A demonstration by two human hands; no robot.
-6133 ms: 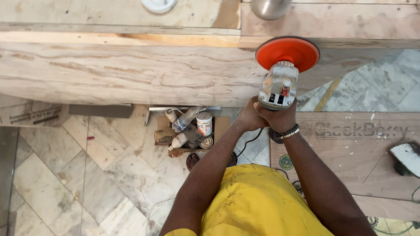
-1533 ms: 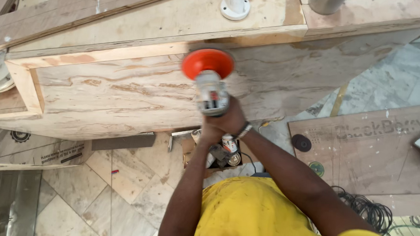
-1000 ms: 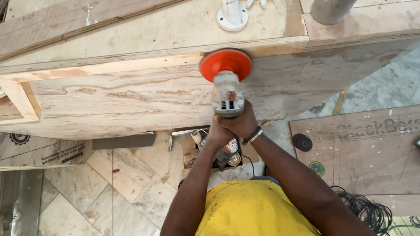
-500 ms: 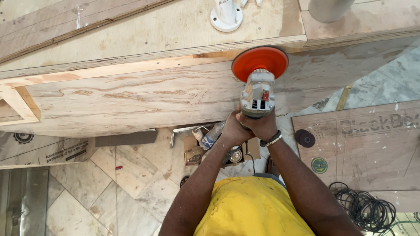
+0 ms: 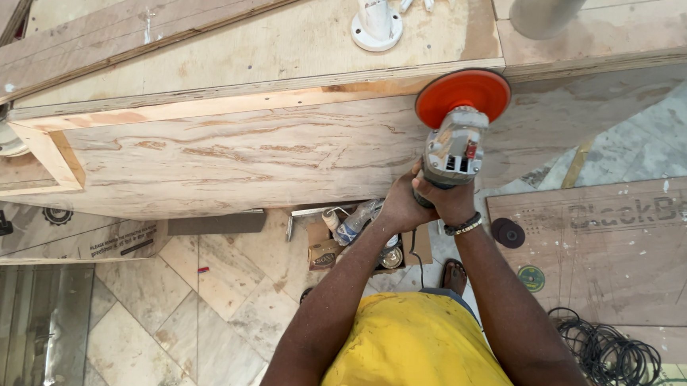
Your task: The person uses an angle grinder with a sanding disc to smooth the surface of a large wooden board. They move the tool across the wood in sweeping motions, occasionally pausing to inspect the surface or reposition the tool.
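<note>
Since half a sec ago, grinder [image 5: 455, 148] w/ its orange disc [image 5: 463, 98] has slid further right along the plywood panel [image 5: 226, 158]; disc now sits at the panel's top edge, just under the flat board [image 5: 273, 46] above. Both hands wrapped tight round the grinder's rear end: left hand [image 5: 401, 207] on the left side, right hand [image 5: 448, 201] on the right w/ a dark bracelet [image 5: 464, 225] at the wrist, fingers fully curled, no gap. Disc face against the wood. White pipe flange [image 5: 376, 30] stands on the top board, up-left of the disc. Below my arms: small cardboard box of bottles [image 5: 349, 237] on the tiled floor [image 5: 194, 303]. Black cable coil [image 5: 608, 356] lies right, near a plywood sheet [image 5: 626, 250].
</note>
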